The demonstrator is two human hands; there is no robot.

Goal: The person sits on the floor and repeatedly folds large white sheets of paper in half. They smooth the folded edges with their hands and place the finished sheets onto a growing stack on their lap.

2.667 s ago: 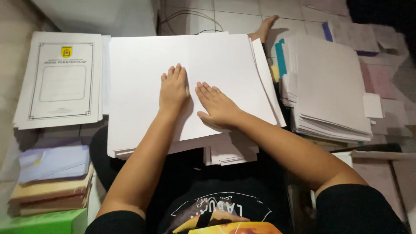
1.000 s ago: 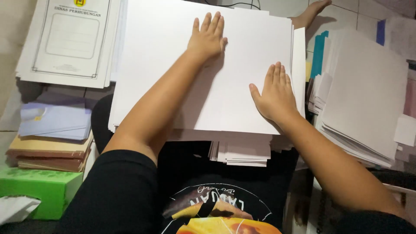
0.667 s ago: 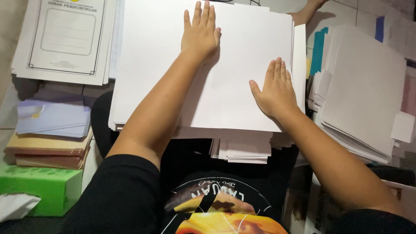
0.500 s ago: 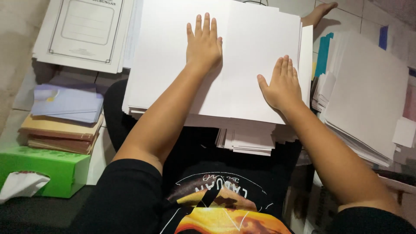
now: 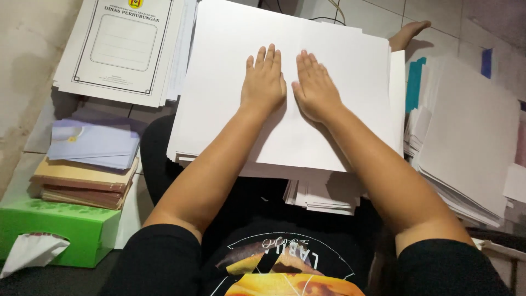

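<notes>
A large stack of blank white sheets lies across my lap and the floor in front of me. My left hand rests flat on the top sheet, palm down, fingers together. My right hand lies flat beside it, almost touching it at the thumb. Neither hand holds anything. A smaller pile of white paper shows under the near edge of the stack.
A pile of printed white covers lies at the upper left. Pale envelopes on brown books and a green tissue box sit at the left. A tall slanted paper stack stands at the right, a bare foot behind.
My hands, spread apart on the sheet before, have come together at its middle. The view has shifted slightly.
</notes>
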